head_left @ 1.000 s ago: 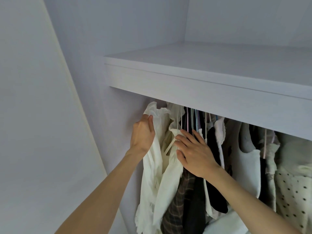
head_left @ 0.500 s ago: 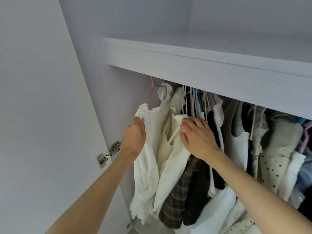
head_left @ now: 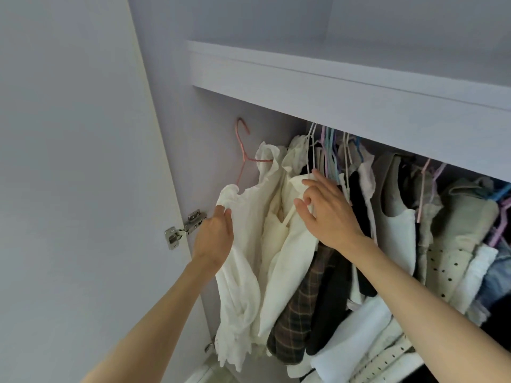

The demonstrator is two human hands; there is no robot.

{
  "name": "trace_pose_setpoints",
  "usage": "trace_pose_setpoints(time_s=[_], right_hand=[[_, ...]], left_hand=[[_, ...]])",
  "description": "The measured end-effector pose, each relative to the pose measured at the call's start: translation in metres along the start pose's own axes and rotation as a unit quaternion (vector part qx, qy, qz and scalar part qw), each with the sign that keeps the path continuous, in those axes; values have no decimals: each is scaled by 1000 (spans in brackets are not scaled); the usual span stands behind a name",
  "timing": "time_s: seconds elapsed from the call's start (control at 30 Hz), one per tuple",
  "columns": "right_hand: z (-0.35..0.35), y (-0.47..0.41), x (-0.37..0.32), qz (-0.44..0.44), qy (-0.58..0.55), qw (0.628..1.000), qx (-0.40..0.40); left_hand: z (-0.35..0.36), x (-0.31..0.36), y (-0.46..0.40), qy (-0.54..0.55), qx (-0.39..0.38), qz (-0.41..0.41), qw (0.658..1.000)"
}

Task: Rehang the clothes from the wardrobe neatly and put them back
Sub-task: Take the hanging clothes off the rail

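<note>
The left hand (head_left: 214,236) pinches the white blouse (head_left: 243,244), askew on its pink hanger (head_left: 243,150) at the wardrobe's left end; the right hand (head_left: 329,214) pinches the neighbouring cream garment (head_left: 287,258). Light, limp fabric: best held at the shoulders.

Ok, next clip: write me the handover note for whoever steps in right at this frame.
Left hand: grips the shoulder of the white blouse, which hangs on the pink hanger.
Right hand: pinches the cream top next to it.
Pink hanger's hook sits left of the packed hangers; whether it is on a rail cannot be seen.
Done: nothing clearly rehung.
Left: take the blouse out, straighten it, hang it back, then the other clothes.
</note>
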State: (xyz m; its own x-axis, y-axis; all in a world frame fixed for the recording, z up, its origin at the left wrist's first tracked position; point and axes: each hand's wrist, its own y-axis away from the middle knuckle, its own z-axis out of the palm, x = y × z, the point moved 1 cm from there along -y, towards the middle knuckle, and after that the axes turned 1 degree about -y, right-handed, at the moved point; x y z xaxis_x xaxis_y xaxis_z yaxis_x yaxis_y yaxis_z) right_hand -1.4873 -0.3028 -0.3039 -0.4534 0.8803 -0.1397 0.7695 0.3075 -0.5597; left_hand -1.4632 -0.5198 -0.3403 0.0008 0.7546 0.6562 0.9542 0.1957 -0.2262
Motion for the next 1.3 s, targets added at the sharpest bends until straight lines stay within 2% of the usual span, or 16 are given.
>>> trace_pose_setpoints(time_s=[0.1, 0.23, 0.4, 0.57, 0.63, 0.73, 0.83, 0.9, 1.0, 1.13, 1.2, 1.3], right_hand=[[1, 2, -2, -40, -1, 999, 20], [-1, -6, 3, -135, 39, 989, 48], [-6, -20, -7, -160, 90, 983, -22], [-5, -22, -10, -99, 37, 983, -149], [-6, -20, -9, -63, -42, 986, -149], [-4, -30, -17, 51, -210, 970, -116], [5, -55, -19, 123, -130, 984, -17], [9, -72, -15, 192, -61, 980, -3], [19, -90, -8, 180, 93, 975, -88], [17, -106, 5, 140, 189, 948, -215], [15, -110, 11, 128, 248, 927, -249], [14, -107, 15, 126, 318, 903, -259]], left_hand=[[-5, 4, 0, 21, 10, -1, 1000], [-8, 16, -4, 23, 27, 15, 999], [-11, 21, -9, 30, 29, 25, 999], [-16, 17, -13, 29, 43, 33, 998], [-19, 14, -18, 37, 50, 43, 997], [-21, 8, -21, 33, 47, 64, 996], [-20, 2, -21, 30, 51, 75, 995], [-19, -1, -22, 34, 52, 75, 995], [-18, -2, -25, 38, 47, 82, 995], [-15, 2, -29, 39, 40, 100, 993], [-14, 4, -29, 36, 37, 102, 993], [-13, 4, -29, 33, 38, 100, 994]])
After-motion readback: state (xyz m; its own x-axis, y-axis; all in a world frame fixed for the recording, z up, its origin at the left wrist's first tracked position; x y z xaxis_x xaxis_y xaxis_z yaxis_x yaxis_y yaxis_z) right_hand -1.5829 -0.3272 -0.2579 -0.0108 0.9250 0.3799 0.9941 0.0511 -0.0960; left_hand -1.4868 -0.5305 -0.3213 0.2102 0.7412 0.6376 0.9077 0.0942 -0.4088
